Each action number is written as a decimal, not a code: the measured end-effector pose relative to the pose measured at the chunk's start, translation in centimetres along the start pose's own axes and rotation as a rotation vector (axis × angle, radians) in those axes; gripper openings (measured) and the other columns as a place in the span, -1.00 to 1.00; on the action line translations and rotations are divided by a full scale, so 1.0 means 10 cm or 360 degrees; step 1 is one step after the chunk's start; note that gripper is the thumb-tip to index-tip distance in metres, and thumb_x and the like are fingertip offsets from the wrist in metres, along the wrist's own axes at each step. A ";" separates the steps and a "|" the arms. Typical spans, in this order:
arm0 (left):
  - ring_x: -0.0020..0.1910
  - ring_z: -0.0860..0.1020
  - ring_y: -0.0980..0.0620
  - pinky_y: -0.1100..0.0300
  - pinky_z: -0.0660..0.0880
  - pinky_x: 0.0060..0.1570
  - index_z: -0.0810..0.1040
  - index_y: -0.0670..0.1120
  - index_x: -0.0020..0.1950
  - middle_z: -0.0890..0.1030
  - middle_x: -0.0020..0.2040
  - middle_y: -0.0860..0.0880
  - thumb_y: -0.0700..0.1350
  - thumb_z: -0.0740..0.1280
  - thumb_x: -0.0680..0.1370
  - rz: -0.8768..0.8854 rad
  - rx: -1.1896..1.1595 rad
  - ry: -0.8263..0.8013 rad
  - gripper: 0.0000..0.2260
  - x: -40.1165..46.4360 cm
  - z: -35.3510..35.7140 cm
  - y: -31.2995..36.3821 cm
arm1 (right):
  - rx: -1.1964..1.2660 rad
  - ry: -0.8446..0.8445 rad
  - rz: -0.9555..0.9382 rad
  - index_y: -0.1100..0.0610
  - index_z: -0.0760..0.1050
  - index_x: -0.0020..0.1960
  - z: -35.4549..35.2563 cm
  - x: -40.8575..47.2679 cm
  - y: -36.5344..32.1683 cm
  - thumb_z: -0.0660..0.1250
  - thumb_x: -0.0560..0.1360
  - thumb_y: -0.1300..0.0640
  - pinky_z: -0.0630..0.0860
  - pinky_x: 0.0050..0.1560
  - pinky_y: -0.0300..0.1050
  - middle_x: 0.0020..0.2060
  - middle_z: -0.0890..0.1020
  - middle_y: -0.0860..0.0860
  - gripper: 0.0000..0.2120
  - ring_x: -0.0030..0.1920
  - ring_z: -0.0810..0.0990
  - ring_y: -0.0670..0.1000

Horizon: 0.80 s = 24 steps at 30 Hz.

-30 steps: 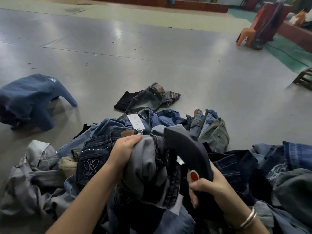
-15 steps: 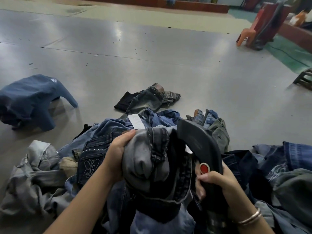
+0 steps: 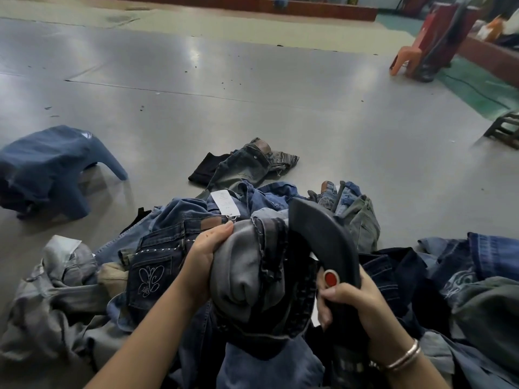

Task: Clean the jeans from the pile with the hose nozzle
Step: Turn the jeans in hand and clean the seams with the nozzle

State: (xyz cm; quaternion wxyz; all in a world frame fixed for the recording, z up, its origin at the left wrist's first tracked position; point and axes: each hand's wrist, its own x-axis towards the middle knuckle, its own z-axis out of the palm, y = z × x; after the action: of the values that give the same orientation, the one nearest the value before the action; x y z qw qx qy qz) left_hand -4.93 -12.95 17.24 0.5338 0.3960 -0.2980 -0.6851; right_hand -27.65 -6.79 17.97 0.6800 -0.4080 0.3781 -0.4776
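Observation:
A heap of jeans (image 3: 174,259) in blue, grey and black lies on the floor in front of me. My left hand (image 3: 206,254) grips a bunched grey pair of jeans (image 3: 247,270), lifted above the heap. My right hand (image 3: 356,301) grips the handle of a black curved hose nozzle (image 3: 323,234) with a red button (image 3: 330,278). The nozzle's head arches over the right side of the grey jeans, touching them. A bracelet sits on my right wrist.
A blue denim garment (image 3: 53,169) lies apart on the left. A dark grey pair (image 3: 247,167) lies on the floor beyond the heap. An orange plastic chair (image 3: 407,58) stands at the far right, a wooden stool (image 3: 505,130) at the right edge.
The grey jeans and the nozzle have risen slightly and shifted right. The nozzle head now curves further over the bunched fabric.

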 end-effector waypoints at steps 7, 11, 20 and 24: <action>-0.23 0.65 -0.01 0.21 0.59 -0.22 0.69 -0.09 -0.18 0.67 -0.21 -0.09 -0.02 0.27 0.49 0.0040 -0.0246 -0.0111 -0.76 0.04 -0.10 0.03 | 0.0064 -0.0564 0.0175 0.12 0.46 0.14 -0.14 -0.12 -0.04 0.43 0.27 0.34 0.44 -0.50 -0.18 -0.42 0.45 0.21 -0.54 -0.55 0.49 0.06; -0.19 0.63 -0.05 0.16 0.60 -0.17 0.59 -0.13 -0.07 0.61 -0.15 -0.14 -0.03 0.33 0.46 -0.0006 -0.0326 -0.0086 -0.81 0.05 -0.10 -0.02 | 0.0027 -0.0584 0.0181 -0.03 0.51 0.17 -0.07 -0.09 0.01 0.39 0.29 0.36 0.45 -0.50 -0.18 -0.39 0.42 0.23 -0.49 -0.55 0.50 0.07; -0.22 0.66 0.00 0.23 0.58 -0.22 0.69 -0.14 -0.11 0.67 -0.21 -0.10 -0.04 0.33 0.47 -0.0149 -0.0299 -0.0315 -0.79 -0.01 -0.09 -0.04 | 0.0052 -0.0052 0.0024 0.31 0.29 -0.08 -0.08 0.08 -0.06 0.27 0.23 0.37 0.40 -0.54 -0.19 -0.55 0.43 0.12 -0.71 -0.61 0.39 0.06; -0.23 0.64 0.01 0.23 0.59 -0.21 0.66 -0.13 -0.16 0.64 -0.21 -0.08 0.00 0.42 0.42 -0.0016 -0.0365 -0.0190 -0.81 0.05 -0.16 0.02 | 0.0132 -0.0292 0.0042 0.33 0.30 -0.11 -0.15 -0.03 -0.12 0.38 0.20 0.30 0.41 -0.52 -0.20 -0.55 0.43 0.12 -0.66 -0.61 0.41 0.05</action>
State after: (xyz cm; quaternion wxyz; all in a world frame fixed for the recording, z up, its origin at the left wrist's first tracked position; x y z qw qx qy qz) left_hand -3.50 -13.43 16.47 0.5534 0.2924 -0.2469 -0.7398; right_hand -29.54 -7.08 18.53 0.7343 -0.4166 0.2994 -0.4445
